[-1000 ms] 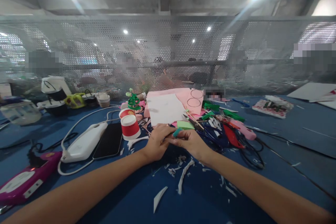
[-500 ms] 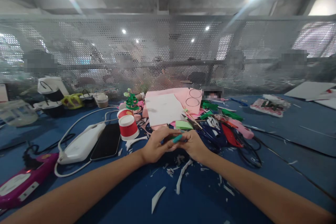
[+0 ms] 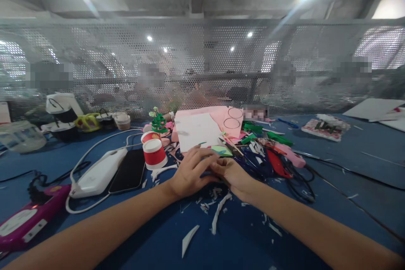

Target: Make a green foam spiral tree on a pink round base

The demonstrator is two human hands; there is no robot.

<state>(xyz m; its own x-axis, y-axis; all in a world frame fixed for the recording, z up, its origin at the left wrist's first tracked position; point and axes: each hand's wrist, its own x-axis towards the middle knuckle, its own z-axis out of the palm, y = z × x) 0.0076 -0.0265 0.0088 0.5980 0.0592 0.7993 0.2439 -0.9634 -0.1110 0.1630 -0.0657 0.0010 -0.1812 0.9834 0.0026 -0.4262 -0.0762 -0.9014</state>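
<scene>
My left hand [image 3: 192, 171] and my right hand [image 3: 238, 178] meet above the blue table, their fingertips close together. Between them is a small teal strip [image 3: 223, 152], mostly hidden by my fingers, so its full shape does not show. The right fingers are pinched at it, and the left fingers curve over its near side. A thin green tip [image 3: 202, 143] shows past the left fingers. Just behind lie a white sheet [image 3: 198, 130] and a light green paper piece [image 3: 218, 149]. White paper scraps [image 3: 217, 215] lie in front of my hands.
Left are red-and-white paper cups [image 3: 155, 154], a black phone [image 3: 128, 171], a white power bank [image 3: 99, 173] and a purple power strip [image 3: 34, 215]. A green paper spiral [image 3: 159, 122] stands behind the cups. Right lie scissors [image 3: 232, 147], a pink glue gun [image 3: 291, 154] and cables. A perforated screen [image 3: 202, 67] closes the back.
My left hand has turned palm-down and its fingers have spread forward over the teal strip, which was more exposed between the hands. The right hand has shifted slightly.
</scene>
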